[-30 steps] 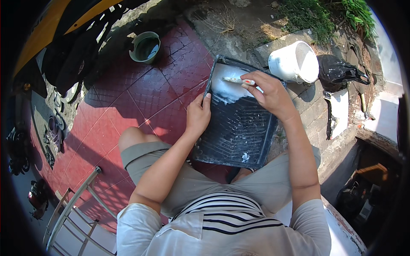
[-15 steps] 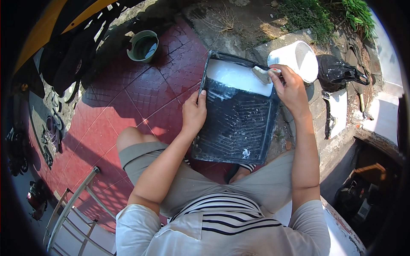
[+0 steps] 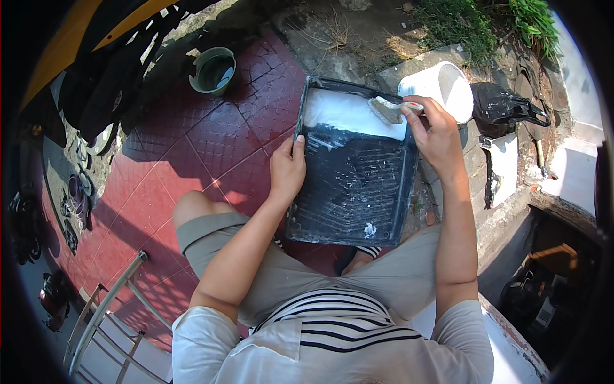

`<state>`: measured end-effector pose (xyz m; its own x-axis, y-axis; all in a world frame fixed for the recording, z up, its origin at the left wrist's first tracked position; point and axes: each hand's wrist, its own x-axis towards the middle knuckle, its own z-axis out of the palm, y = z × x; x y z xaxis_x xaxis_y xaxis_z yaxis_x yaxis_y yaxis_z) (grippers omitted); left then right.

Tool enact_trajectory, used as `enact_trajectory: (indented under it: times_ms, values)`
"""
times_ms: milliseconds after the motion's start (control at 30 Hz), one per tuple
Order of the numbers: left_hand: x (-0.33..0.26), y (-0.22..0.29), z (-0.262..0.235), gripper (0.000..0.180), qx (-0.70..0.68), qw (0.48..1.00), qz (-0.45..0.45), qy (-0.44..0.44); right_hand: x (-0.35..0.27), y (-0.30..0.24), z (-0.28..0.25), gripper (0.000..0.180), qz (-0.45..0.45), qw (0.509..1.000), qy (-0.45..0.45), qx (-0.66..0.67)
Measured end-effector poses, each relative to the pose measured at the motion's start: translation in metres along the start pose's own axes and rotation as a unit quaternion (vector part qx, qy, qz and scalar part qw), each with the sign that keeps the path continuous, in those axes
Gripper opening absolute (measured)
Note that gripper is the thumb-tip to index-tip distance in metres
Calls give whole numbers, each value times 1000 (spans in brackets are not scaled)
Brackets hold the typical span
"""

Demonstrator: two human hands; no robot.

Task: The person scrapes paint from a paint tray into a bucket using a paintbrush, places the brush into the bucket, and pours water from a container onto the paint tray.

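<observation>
A black paint tray (image 3: 348, 185) with a ribbed, paint-streaked slope is held in front of me above my knees. White paint (image 3: 334, 110) pools in its far end. My left hand (image 3: 287, 168) grips the tray's left edge, thumb over the rim. In my right hand (image 3: 437, 131) is a paintbrush (image 3: 387, 110), pinched by its short handle between thumb and fingers. Its bristles point left, at the right part of the white paint; whether they dip into it I cannot tell.
Beyond the tray's far right corner a white bucket (image 3: 441, 89) lies tilted, next to a black plastic bag (image 3: 505, 105). A green pail (image 3: 215, 72) with dark liquid stands on the red tiles (image 3: 192, 160). Metal railing (image 3: 105, 307) is at lower left, shoes (image 3: 80, 189) at left.
The brush has shifted slightly left over the white paint, and its bristle end shows more broadly. The tray and my left hand have moved a little to the left.
</observation>
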<state>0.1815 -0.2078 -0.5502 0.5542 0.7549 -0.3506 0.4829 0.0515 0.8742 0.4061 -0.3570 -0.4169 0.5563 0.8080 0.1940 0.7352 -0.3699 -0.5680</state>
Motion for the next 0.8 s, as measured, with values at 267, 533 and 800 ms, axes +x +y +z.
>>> enact_trajectory:
  times_ms: [267,533,800]
  values:
    - [1,0,0,38,-22,1000,14,15,-6,24,7,16,-33,997,22,-70]
    - [3,-3,1,38,-3,1000,10,12,-4,12,33,19,-4,1000,12,25]
    - [4,-2,3,38,0,1000,19,22,2,-9,8,19,36,997,33,64]
